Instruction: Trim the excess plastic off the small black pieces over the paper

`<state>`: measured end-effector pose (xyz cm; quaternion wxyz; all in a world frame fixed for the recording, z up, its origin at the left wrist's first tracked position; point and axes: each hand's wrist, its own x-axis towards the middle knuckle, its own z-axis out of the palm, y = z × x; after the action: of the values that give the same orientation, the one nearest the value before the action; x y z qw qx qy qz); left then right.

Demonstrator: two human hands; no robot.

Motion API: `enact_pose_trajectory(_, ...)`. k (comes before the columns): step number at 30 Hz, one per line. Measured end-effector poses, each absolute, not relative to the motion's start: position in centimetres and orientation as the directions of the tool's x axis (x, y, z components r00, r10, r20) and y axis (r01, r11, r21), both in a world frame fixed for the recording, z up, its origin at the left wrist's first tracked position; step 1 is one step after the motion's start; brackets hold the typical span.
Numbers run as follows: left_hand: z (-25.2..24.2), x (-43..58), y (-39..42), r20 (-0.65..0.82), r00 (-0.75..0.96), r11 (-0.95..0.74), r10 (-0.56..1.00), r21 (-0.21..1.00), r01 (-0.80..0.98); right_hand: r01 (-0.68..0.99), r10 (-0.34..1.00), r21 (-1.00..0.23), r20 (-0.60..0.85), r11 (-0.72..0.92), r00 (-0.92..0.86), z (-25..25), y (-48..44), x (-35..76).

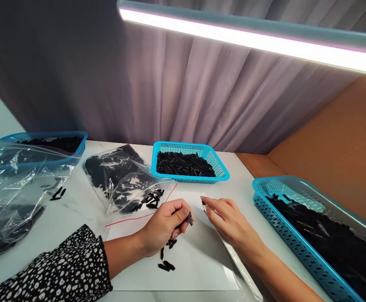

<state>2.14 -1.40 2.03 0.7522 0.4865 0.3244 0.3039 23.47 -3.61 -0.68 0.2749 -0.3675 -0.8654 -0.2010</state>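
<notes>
My left hand (172, 220) is closed over the white sheet (202, 268), with a small black stick-like piece (190, 218) pinched between thumb and fingers. To its right, my right hand (228, 218) is closed, thumb and fingertips pressed together. Something small and dark shows at those fingertips, too small to name. Several loose black pieces (166, 265) lie on the sheet below my left hand. Beyond that hand rests a clear zip bag (120, 176) with a red seal line, holding many black pieces.
A blue basket (191, 180) of black pieces stands at the back. Another blue basket (291, 239) fills the right side. A third basket (84, 144) and a large clear bag (22, 176) are at left. A lit tube lamp (249, 40) hangs above. A pale strip (242, 268) lies beneath my right forearm.
</notes>
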Motion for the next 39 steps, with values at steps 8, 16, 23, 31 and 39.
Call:
enact_pose_trajectory(8, 1.8, 2.3, -1.2, -0.162, 0.556, 0.276, 0.815, 0.953, -0.127, 0.716, 0.613, 0.073, 0.460, 0.694, -0.642, -0.6, -3.2, 23.4)
enact_pose_trajectory(16, 1.7, 2.4, -1.0, -0.203, 0.531, 0.343, 0.823, 0.922, -0.179, 0.643, 0.548, -0.185, 0.720, 0.743, -0.426, 0.5, -3.8, 20.1)
enact_pose_trajectory(23, 2.2, 2.0, -0.3, -0.295, 0.513, 0.463, 0.806, 0.854, -0.236, 0.026, 0.953, -0.963, 0.271, 0.270, 0.138, 1.1, -1.5, 18.3)
enact_pose_trajectory(31, 1.7, 1.8, -0.2, -0.236, 0.501, 0.389, 0.833, 0.893, -0.226, -0.204, 0.996, -0.975, -0.088, -0.093, -0.033, 1.4, -1.5, 18.5)
enact_pose_trajectory(39, 0.9, 1.7, -0.5, -0.173, 0.584, 0.331, 0.793, 0.928, -0.174, 0.141, 0.990, -0.984, 0.090, 0.104, -0.105, 1.0, -2.5, 17.8)
